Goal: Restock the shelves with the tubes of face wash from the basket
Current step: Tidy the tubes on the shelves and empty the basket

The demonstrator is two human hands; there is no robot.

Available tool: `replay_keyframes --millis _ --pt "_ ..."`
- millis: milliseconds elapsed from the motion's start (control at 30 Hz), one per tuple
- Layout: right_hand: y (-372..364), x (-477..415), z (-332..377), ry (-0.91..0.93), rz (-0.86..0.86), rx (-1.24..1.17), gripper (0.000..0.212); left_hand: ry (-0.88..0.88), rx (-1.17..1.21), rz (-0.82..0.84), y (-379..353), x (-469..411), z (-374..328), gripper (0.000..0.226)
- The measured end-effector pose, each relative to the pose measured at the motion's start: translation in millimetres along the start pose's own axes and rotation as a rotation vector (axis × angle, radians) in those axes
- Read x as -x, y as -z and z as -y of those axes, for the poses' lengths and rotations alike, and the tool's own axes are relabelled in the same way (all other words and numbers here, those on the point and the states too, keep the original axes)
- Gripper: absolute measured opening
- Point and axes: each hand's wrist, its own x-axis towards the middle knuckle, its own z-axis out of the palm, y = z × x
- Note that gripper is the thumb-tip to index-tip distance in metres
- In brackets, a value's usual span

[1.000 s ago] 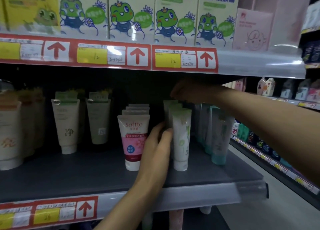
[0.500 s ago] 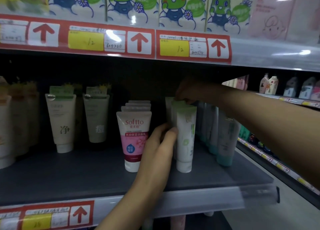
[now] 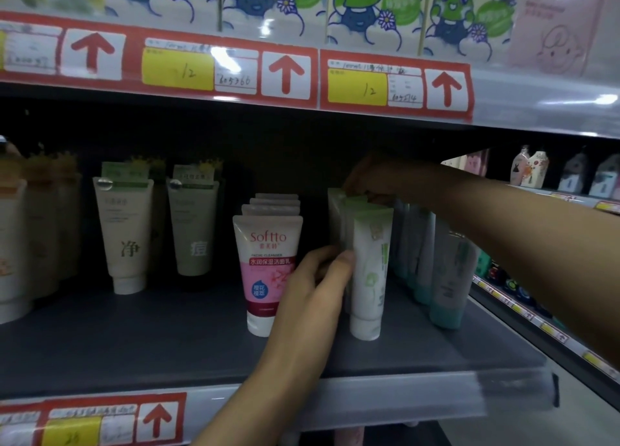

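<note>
The white-and-green tubes (image 3: 369,271) of face wash are stood cap-down in a file on the shelf (image 3: 167,345), between the pink Softto tubes (image 3: 268,271) and the teal tubes (image 3: 446,278). The basket is not seen. The left grip (image 3: 312,288) is curled round the left flank of the file at about mid-height, with the thumb laid on the front tube's edge, so that the tubes are held together. The right grip (image 3: 372,180) is set over the crimped tops further back, in deep shadow, and whether a tube is pinched there cannot be told. Such tubes are judged light, soft-walled and glossy: if squeezed hard in the middle they would be dented and might slip, and on their small caps they could easily be toppled in a chain. They are best taken by the stiff flat crimp at the top, or low near the cap shoulder, with the neighbours steadied from the side.
</note>
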Motion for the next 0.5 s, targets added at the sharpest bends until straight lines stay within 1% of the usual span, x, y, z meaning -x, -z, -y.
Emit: replay_keyframes --millis 167,500 --pt "-2 -5 -3 0.048 0.003 -0.006 0.032 0.001 -0.008 0.019 0 0 -1 0.034" --pt "-7 -12 -8 0.091 -0.019 0.091 0.028 -0.052 -0.002 0.006 1 0 2 0.038"
